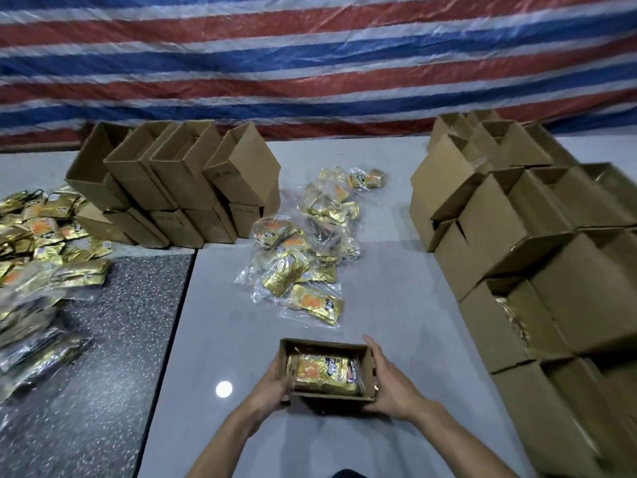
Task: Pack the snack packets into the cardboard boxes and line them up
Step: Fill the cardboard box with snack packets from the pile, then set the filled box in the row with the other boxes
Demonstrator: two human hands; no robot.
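Cardboard box held in both hands, packets inside

Position: the box sits low at the near centre of the grey worktop, open top facing up. Whether its base rests on the worktop or is lifted off it cannot be told.

Contents: gold snack packets with an orange print lie flat inside, filling most of the opening.

Hands: the left hand is clamped on the left wall, fingers curled round the near corner. The right hand clasps the right wall, fingers laid along the outside and the thumb at the rim.

Stock: loose packets in clear wrap are strewn mid-worktop, beyond the box and apart from it. A larger heap of packets lies at the far left, partly over a dark speckled slab.

Boxes: open boxes are stacked in two tiers at the back left. Stacked boxes on the right run from back to front along the worktop edge; one near the front shows gold packets inside.

Backdrop: a red, white and blue striped tarpaulin hangs behind the worktop
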